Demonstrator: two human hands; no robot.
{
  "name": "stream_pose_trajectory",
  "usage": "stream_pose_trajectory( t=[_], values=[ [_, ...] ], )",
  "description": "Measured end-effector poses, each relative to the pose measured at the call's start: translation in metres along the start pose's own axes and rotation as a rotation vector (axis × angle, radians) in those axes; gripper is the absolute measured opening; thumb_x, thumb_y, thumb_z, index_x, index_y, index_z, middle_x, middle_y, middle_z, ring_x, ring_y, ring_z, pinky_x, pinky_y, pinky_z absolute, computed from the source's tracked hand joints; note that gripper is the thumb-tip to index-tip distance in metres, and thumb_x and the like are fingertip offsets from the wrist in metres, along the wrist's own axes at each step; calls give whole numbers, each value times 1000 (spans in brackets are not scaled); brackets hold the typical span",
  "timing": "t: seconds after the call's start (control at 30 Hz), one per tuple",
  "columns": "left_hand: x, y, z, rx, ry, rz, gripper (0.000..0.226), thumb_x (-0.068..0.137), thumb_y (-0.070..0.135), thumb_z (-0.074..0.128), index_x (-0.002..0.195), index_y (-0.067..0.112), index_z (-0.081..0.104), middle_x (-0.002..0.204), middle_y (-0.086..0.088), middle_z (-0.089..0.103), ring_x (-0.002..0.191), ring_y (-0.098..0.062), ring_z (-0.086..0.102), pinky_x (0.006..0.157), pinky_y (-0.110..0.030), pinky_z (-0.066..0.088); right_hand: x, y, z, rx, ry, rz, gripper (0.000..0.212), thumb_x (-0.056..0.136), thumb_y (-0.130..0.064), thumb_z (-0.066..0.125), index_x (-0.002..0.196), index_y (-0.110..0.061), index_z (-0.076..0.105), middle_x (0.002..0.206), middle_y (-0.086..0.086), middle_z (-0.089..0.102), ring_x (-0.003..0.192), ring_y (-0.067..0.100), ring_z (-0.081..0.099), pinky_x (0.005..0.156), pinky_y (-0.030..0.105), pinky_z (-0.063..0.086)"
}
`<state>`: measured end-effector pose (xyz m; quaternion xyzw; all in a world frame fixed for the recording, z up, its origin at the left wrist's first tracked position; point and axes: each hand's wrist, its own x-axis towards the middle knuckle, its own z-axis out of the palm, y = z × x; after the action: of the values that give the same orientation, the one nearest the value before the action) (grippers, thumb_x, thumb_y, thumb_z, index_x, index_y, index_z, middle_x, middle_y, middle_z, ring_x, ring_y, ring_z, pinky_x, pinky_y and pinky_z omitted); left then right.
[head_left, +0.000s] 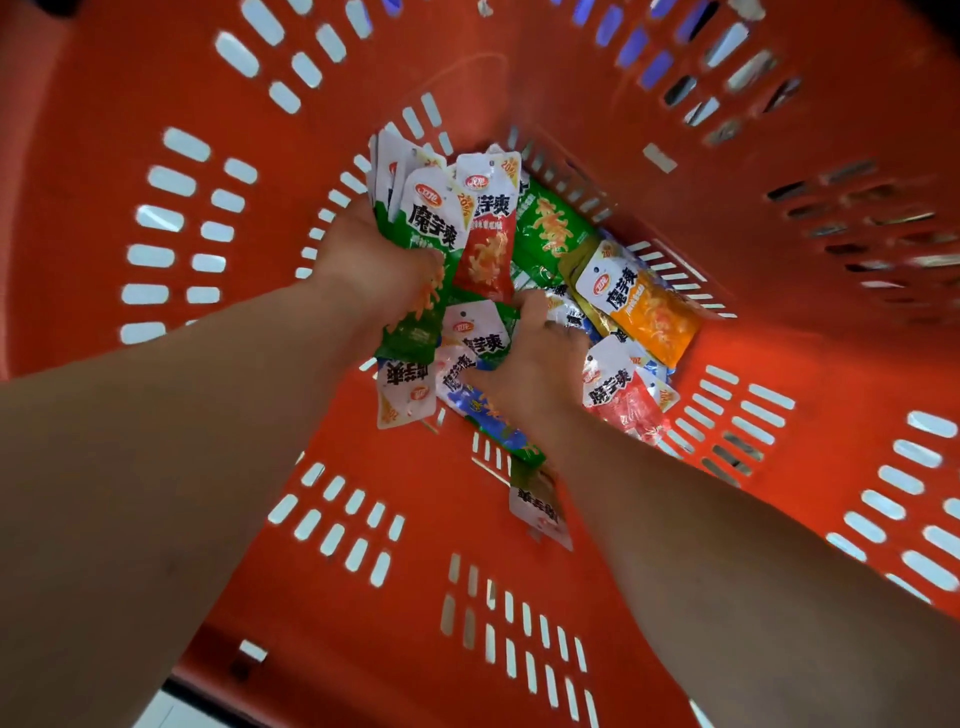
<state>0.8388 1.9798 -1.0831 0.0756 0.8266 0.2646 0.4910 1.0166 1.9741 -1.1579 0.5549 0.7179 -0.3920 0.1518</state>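
1. Your left hand (374, 260) clenches a bunch of snack packets (441, 223), green and red ones fanned out above your knuckles.
2. Your right hand (535, 358) sits just beside it, fingers curled down into the pile of packets (618, 384); whether it actually holds one cannot be told.
3. The pile lies at the bottom of the red basket (156, 93), under and around both hands.
4. An orange packet (644, 306) lies at the pile's right edge.
5. A stray packet (540, 509) rests on the near slotted wall, beside your right forearm.
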Motion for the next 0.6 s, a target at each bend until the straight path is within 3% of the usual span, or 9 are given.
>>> stream_pose_trajectory(
  t=[0.1,0.13,0.2,0.27,0.3,0.37,0.47,0.53,0.6],
  values=[
    [1,2,1,-14,-7,12,44,91,9,77,128,29,62,94,17,69,79,-2,67,49,-18,52,2,6,-7,-103,-79,-129,94,66,-59,89,134,-23,36,78,-11,52,86,20,55,96,37,35],
    [2,2,1,-16,-8,15,46,91,9,77,129,30,63,96,16,70,81,-3,68,51,-19,52,3,7,-9,-135,-115,-160,95,65,-60,89,135,-23,37,83,-9,57,88,22,56,97,37,36],
    [3,2,2,-21,-2,13,47,90,9,77,130,29,63,100,14,72,84,-5,69,55,-21,53,6,9,-12,-224,-178,-244,103,62,-64,90,140,-21,38,114,-1,64,103,26,61,101,41,38],
    [4,0,2,-17,-1,9,48,90,10,78,132,28,62,103,13,71,86,-4,67,57,-21,52,8,9,-12,-288,-219,-261,109,60,-65,90,144,-20,36,136,3,55,116,27,58,105,43,39],
    [5,0,2,-14,0,7,48,90,11,78,132,28,62,101,15,70,84,-2,66,56,-20,51,7,9,-12,-303,-230,-255,109,60,-66,89,144,-20,36,134,3,56,116,27,58,106,43,38],
    [5,0,1,-17,5,-1,47,90,11,78,130,28,61,96,18,67,82,0,64,52,-18,49,5,6,-12,-338,-252,-236,105,61,-66,89,141,-22,37,108,1,63,108,27,60,105,41,36],
    [6,-2,1,-30,8,-10,49,89,11,80,132,28,61,98,16,68,85,-1,64,56,-20,49,4,2,-11,-389,-296,-203,99,65,-61,89,141,-25,37,79,-6,45,106,27,58,107,40,30],
    [6,-3,0,-26,8,-11,48,90,12,80,130,29,61,98,17,68,83,0,63,56,-20,47,6,0,-9,-399,-320,-174,95,65,-59,88,141,-27,42,76,-9,44,110,26,59,113,42,23],
    [6,-4,-1,-25,9,-16,47,90,13,80,130,29,61,103,14,69,87,-2,64,57,-21,48,8,-2,-7,-441,-353,-165,77,67,-58,85,133,-32,54,87,-7,58,117,25,58,117,48,18]
  ],
)
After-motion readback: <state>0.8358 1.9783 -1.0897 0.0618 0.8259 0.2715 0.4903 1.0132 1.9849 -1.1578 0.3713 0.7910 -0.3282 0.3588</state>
